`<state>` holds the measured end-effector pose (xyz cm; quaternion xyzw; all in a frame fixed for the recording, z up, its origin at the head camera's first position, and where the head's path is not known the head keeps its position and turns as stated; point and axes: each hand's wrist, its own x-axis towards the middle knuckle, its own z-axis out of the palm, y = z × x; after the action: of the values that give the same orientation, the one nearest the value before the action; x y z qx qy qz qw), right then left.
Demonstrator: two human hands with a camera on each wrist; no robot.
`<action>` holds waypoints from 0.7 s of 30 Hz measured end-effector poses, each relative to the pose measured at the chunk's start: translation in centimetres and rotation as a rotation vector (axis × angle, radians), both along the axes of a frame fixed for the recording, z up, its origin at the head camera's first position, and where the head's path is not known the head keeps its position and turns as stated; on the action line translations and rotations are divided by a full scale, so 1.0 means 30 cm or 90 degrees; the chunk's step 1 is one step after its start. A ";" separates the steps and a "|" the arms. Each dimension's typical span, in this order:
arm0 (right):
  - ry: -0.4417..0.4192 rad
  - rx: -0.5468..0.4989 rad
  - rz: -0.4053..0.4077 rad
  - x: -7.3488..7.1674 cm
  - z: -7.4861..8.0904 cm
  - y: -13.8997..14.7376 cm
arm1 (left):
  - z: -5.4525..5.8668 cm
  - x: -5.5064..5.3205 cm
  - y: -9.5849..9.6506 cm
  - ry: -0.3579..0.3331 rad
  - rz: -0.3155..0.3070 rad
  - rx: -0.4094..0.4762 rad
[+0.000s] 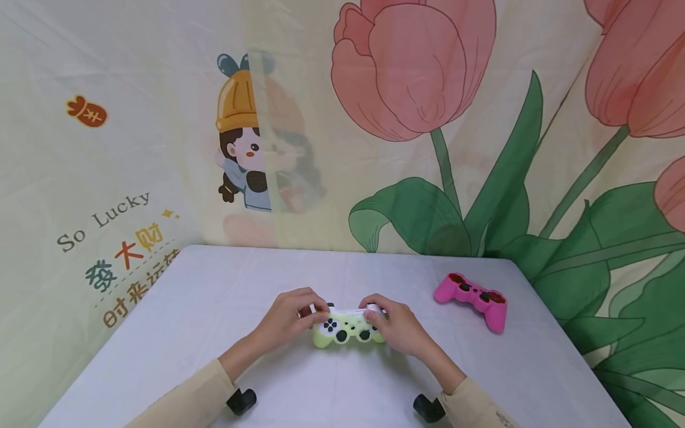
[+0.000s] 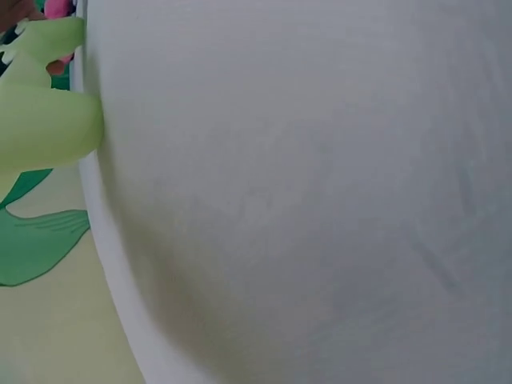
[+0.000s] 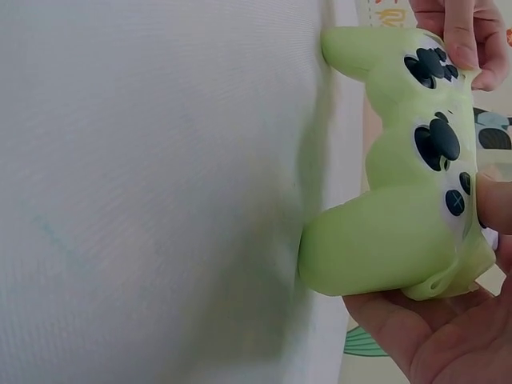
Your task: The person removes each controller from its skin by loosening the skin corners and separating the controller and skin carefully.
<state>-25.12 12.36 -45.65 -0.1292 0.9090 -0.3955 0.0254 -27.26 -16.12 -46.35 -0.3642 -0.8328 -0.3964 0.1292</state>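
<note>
A white game controller (image 1: 350, 312) with black sticks and buttons sits in a light green silicone cover (image 3: 384, 240), near the middle of the table. Along its far edge the white body shows bare, and in the right wrist view the cover's edge bunches near the right hand. The left hand (image 1: 289, 318) pinches the upper left corner with thumb and fingers. At the other end, the right hand (image 1: 401, 327) grips the right side, its thumb on the front by the round buttons. Only the cover's green handles (image 2: 52, 128) appear in the left wrist view.
A pink-covered controller (image 1: 473, 297) with black and red parts lies to the right on the white table (image 1: 225, 273). Behind the table hangs a printed curtain (image 1: 316, 232) with tulips and a cartoon child. Black wrist cameras (image 1: 243, 402) stick out below both sleeves.
</note>
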 end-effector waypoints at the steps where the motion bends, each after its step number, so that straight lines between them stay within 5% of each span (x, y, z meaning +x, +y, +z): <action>1: 0.000 -0.002 0.003 0.000 -0.001 0.001 | 0.002 -0.003 -0.001 -0.001 -0.010 -0.002; 8: -0.016 -0.005 0.017 -0.001 -0.001 0.005 | 0.004 -0.022 -0.029 0.015 -0.080 -0.054; 21: -0.025 -0.014 0.028 0.001 0.015 0.012 | -0.012 -0.009 -0.082 -0.031 -0.108 -0.100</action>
<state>-25.07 12.70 -45.21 -0.1416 0.9009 -0.4073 0.0506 -27.54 -18.57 -46.73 -0.4327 -0.8304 -0.3480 0.0461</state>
